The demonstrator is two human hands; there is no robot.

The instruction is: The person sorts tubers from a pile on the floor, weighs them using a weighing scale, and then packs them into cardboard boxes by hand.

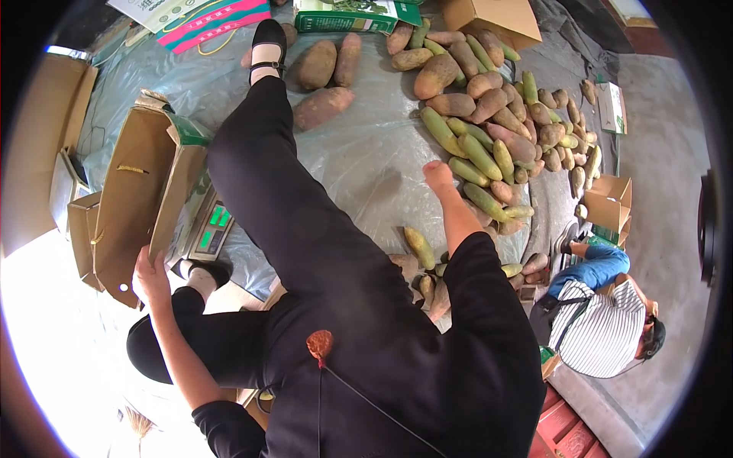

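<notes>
My left hand [151,278] is closed on the near edge of an open cardboard box [137,172], which stands tilted beside a digital scale [206,233] with a lit green display. The box's inside faces up towards me and shows bare cardboard with a yellow cord. My right hand [437,175] hangs at the left side of a heap of long green radishes [481,156] and brownish-pink tubers like sweet potatoes [489,107]. Its fingers are foreshortened and mostly hidden, and nothing shows in it.
Three large tubers [324,108] lie apart on the plastic sheet [343,160] near my foot. A green printed box [355,15], a pink striped carton [217,27] and a brown box [492,21] stand at the back. Another person [599,320] sits at right near an open carton [607,202].
</notes>
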